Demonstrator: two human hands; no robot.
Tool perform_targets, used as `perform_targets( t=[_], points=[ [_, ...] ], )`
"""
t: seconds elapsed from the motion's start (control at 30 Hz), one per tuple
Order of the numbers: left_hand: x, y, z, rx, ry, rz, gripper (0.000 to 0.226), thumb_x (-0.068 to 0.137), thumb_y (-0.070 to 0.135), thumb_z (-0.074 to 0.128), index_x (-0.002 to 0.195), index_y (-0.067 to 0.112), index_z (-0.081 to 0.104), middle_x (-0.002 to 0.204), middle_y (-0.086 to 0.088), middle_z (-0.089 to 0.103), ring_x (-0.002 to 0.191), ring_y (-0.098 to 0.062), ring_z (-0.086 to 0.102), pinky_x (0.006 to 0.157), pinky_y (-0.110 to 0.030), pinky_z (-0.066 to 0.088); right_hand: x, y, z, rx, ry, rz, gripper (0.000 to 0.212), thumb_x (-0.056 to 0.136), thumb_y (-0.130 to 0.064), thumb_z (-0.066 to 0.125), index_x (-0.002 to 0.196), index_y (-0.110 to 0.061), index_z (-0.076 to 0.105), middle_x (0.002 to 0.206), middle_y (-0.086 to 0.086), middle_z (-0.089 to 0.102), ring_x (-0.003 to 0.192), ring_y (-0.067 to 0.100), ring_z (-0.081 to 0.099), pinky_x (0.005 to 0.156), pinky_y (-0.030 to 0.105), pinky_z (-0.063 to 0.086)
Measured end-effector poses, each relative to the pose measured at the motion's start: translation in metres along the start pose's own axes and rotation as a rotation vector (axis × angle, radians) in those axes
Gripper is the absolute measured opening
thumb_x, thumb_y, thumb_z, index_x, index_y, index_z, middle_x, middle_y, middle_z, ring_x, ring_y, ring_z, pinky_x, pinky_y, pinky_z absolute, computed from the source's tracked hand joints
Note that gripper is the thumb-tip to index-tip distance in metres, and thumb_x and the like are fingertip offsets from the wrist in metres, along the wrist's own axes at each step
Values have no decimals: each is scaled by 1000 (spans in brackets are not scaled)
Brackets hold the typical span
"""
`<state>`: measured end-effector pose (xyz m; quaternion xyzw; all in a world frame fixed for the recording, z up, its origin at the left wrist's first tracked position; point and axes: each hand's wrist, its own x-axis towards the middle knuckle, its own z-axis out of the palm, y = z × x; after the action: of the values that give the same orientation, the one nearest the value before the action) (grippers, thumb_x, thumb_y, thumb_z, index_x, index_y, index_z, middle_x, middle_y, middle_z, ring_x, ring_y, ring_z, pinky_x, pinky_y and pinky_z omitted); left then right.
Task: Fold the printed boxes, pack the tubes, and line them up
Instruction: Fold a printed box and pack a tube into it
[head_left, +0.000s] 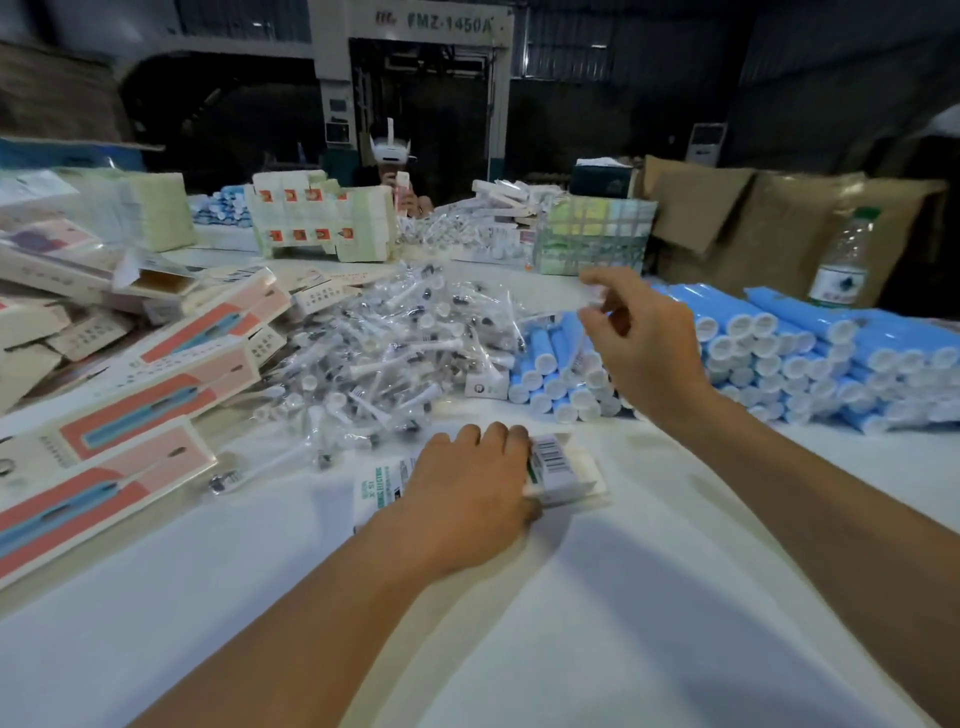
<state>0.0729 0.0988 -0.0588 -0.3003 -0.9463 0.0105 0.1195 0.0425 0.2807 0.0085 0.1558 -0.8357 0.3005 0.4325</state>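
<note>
Printed box (563, 470) laid flat on white table (649, 597), near centre, barcode face up; pressed down by left hand (467, 493), fingers laid over it. Right hand (641, 345) raised above blue tubes (556, 374), thumb and fingers half-curled; whether anything is pinched cannot be told. Bagged brush heads (395, 343) heaped behind box. Pink-printed cartons (156, 384) stacked at left.

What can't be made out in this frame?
- Printed box, head view: middle hidden under the left hand; small print unreadable.
- Right hand: fingertips blurred, so whether it pinches a clear bag is unclear.
- Water bottle label: too small.
- Blue tubes: cut off by the right edge.
</note>
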Motion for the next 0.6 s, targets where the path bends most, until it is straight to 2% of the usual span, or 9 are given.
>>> perform_targets(
  t=[0.07,0.13,0.2,0.27,0.43,0.53,0.6],
  points=[
    [2,0,1,-19,27,-2,65,91,60,39,139,19,25,130,-1,43,112,-24,43,83,-37,33,-17,7,-17,278,180,271,14,90,-9,59,95,-23,60,58,-10,57,50,6,56,48,19,43],
    [4,2,1,-22,60,-16,67,92,60,36,142,20,19,134,1,40,116,-22,40,87,-37,33,-34,14,-28,562,307,536,16,91,-5,57,87,-21,58,54,-8,59,46,8,56,43,22,44],
    [6,3,1,-6,120,-38,69,93,59,34,145,20,14,137,2,37,119,-21,39,92,-36,33,-49,19,-32,760,368,754,15,93,-3,55,84,-14,57,51,-5,56,44,10,54,43,22,45],
    [7,2,0,-10,180,-73,71,92,60,33,146,19,13,139,1,37,120,-21,39,93,-36,34,-57,21,-30,856,370,892,15,94,-3,54,81,-10,56,51,-1,53,43,10,52,43,22,45],
    [11,6,1,-14,239,-86,72,91,60,35,146,19,14,137,1,38,120,-21,39,92,-35,35,-64,9,-17,864,248,916,12,93,-2,55,83,-6,62,60,5,57,48,12,58,46,21,48],
    [12,9,2,-16,233,-77,72,91,60,35,146,19,13,137,1,37,121,-21,38,92,-35,35,-65,4,-16,843,225,927,17,91,-2,57,80,-12,65,76,8,64,53,10,63,49,19,49],
    [12,10,1,-18,233,-75,71,91,60,35,146,19,13,137,2,37,120,-20,38,92,-34,34,-67,4,-15,783,204,947,15,89,-6,61,83,-19,66,86,3,68,59,7,65,53,18,49]
  ],
)
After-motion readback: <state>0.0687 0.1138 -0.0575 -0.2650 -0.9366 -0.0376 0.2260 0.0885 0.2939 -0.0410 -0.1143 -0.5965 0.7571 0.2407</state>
